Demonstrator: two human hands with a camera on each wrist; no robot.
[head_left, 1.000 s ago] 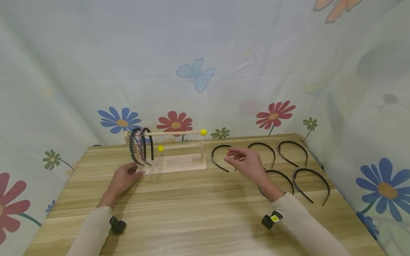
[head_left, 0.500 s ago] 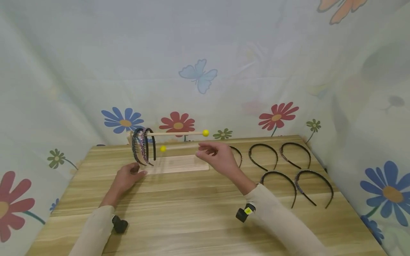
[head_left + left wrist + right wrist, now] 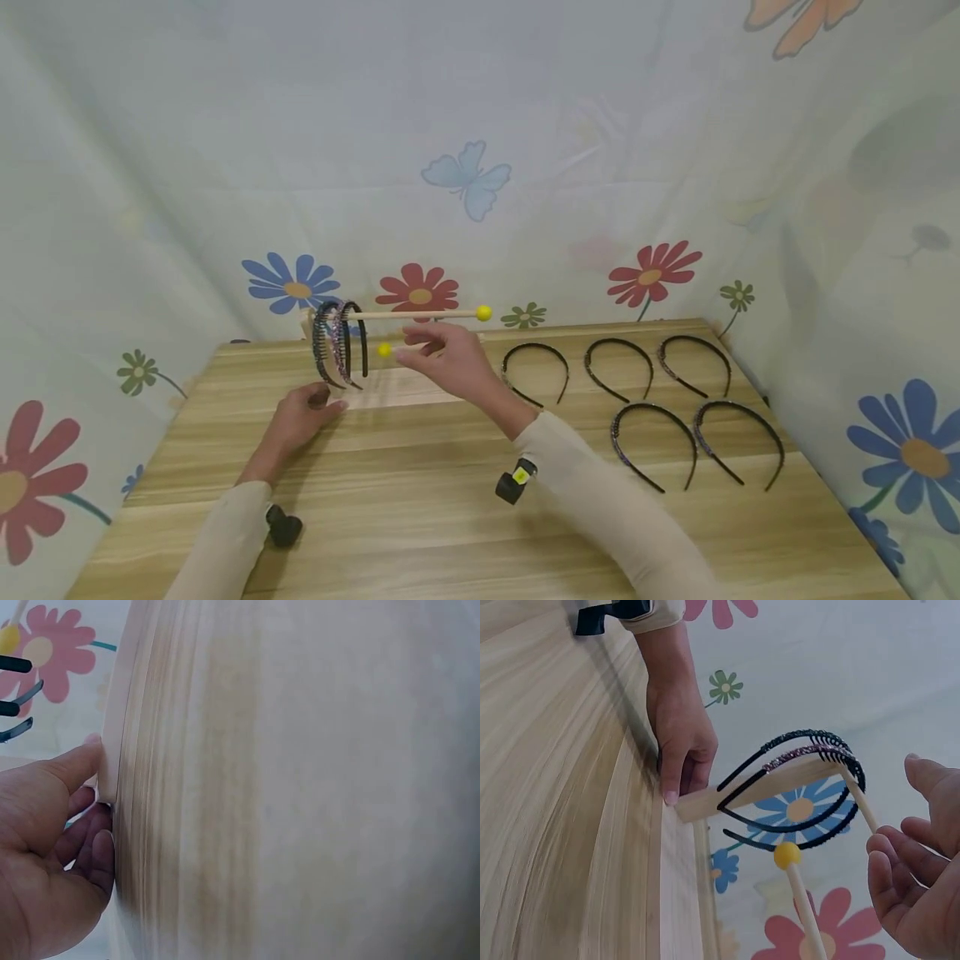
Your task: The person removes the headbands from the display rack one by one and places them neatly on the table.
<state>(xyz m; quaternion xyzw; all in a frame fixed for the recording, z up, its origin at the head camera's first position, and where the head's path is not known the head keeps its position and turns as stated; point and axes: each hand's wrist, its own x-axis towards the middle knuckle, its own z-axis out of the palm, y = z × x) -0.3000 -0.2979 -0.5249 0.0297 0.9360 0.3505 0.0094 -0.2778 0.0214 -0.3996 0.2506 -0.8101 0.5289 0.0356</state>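
Note:
A wooden rack carries an upper rod and a lower rod, each tipped with a yellow ball. Two headbands, one with dark glitter and one with pink sequins, hang on the upper rod at its left end. My left hand pinches the left end of the rack's base, thumb on top, as the left wrist view shows. In front of the rods is my right hand, its fingers loosely bent and nothing in them. The lower rod's ball shows just left of its fingertips.
Several black headbands lie on the right of the wooden table: a back row including one headband near the rack, and a front row including another headband. A floral cloth hangs behind the table and along both sides.
My right hand has moved left from over the near headband on the table to the front of the rack's rods. My left hand has kept its place at the rack.

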